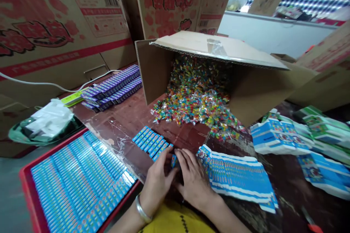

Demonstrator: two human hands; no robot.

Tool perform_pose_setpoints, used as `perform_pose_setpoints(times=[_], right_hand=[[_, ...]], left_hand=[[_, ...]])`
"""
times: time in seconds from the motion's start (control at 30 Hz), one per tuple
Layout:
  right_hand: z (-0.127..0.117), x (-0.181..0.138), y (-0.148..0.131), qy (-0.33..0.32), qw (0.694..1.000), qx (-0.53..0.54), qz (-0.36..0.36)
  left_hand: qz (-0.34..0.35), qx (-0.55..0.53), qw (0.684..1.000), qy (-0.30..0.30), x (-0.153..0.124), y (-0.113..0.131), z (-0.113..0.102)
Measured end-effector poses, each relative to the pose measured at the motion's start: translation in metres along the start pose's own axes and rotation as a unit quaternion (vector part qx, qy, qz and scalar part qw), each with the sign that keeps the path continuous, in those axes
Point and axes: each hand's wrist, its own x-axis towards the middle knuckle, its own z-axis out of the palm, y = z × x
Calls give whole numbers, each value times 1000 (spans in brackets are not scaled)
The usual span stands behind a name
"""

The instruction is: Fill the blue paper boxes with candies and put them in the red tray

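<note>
Both of my hands are close together at the table's front edge, around one small blue candy box point(174, 160), mostly hidden by fingers. My left hand point(157, 174) curls its fingers and thumb at the box's left side, beside a short row of finished-looking blue boxes point(150, 142). My right hand point(193, 178) bends over the box from the right, its fingers closed on it. Right of that hand lies a fanned stack of flat blue cartons point(237, 174). Behind, small wrapped colourful candies point(191, 102) spill from a tipped cardboard box point(254, 87).
At left, a red tray point(27, 193) holds rows of blue boxes. Purple boxes point(115, 85) are stacked behind it, near a green bag point(20, 131) with white material. More blue cartons point(279, 136) and green cartons point(325, 127) lie right. An orange-handled tool point(314, 228) is at lower right.
</note>
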Motion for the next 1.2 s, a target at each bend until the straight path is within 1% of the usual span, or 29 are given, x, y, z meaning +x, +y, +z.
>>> perform_pose_setpoints(times=[0.07, 0.13, 0.23, 0.3, 0.37, 0.43, 0.5, 0.57, 0.63, 0.73, 0.87, 0.97, 1.03, 1.07, 1.1, 1.17, 1.2], right_hand=[[8, 1, 4, 15, 1000, 16, 19], [15, 3, 10, 33, 997, 39, 49], [23, 9, 16, 54, 993, 47, 90], [28, 15, 17, 61, 992, 38, 102], [33, 20, 17, 65, 992, 31, 104], [39, 26, 15, 66, 992, 28, 101], [44, 30, 14, 68, 993, 28, 92], [47, 34, 13, 70, 994, 30, 83], [48, 38, 12, 70, 994, 34, 78], [52, 43, 12, 66, 994, 38, 81], [56, 45, 8, 60, 994, 31, 81], [47, 41, 10, 38, 997, 25, 70], [29, 36, 19, 31, 997, 22, 59], [17, 32, 26, 37, 997, 15, 60], [4, 29, 35, 58, 996, 1, 71], [-20, 23, 55, 112, 984, -58, 123], [-30, 20, 65, 124, 978, -90, 138]], left_hand=[[11, 29, 999, -4, 0, -2, 1], [11, 49, 999, 2, 0, -5, -5], [22, 117, 992, 44, 2, -13, -25], [42, 174, 982, 57, 2, -20, -40], [56, 211, 975, 38, 1, -26, -54], [55, 230, 972, 2, -2, -32, -62], [46, 244, 968, -33, -4, -37, -65], [38, 251, 966, -51, -6, -41, -64], [34, 251, 966, -51, -4, -44, -61], [29, 252, 967, -35, 0, -48, -58], [33, 263, 964, -36, 2, -48, -60], [47, 277, 959, -32, -4, -44, -62], [63, 269, 960, -41, -10, -38, -55], [72, 258, 962, -56, -13, -34, -49], [82, 245, 963, -78, -15, -30, -40], [102, 226, 960, -127, -15, -21, -16], [111, 225, 956, -148, -13, -18, -1]])
